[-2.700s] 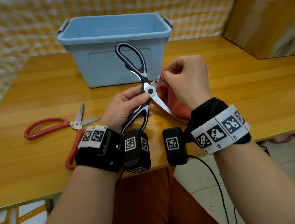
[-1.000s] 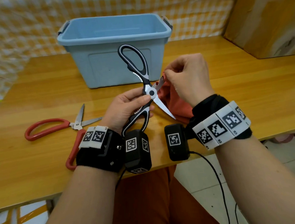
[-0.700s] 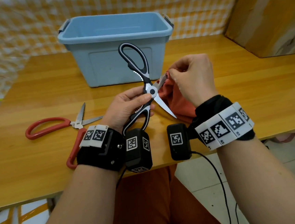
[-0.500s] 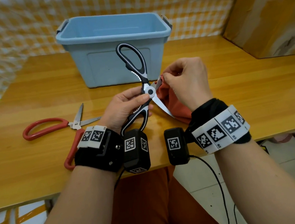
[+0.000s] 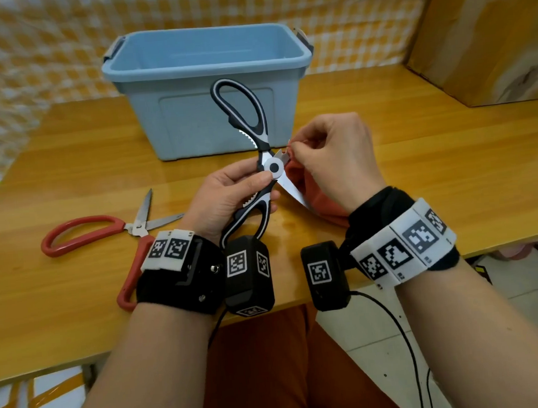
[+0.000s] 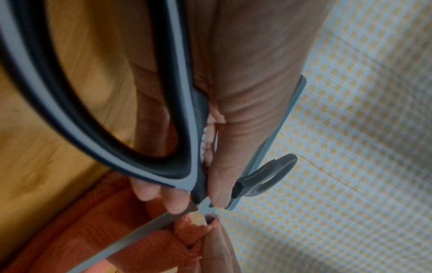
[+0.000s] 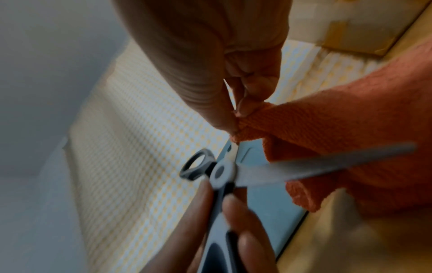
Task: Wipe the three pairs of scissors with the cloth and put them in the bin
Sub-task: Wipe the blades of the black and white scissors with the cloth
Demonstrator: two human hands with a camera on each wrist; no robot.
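Both forearms reach over the near edge of the counter (image 5: 452, 161), hands raised above it. The left hand (image 5: 225, 198) grips the black-and-grey kitchen scissors (image 5: 259, 159) by the lower handle, thumb beside the pivot. The scissors are spread wide: one handle loop points up before the blue bin (image 5: 208, 88), one blade slants down to the right. The right hand (image 5: 335, 162) curls its fingers, pinching the orange cloth (image 5: 322, 199) around the other blade, which is mostly hidden. Red-handled scissors (image 5: 114, 230) lie open on the counter to the left, one handle partly behind the left wristband.
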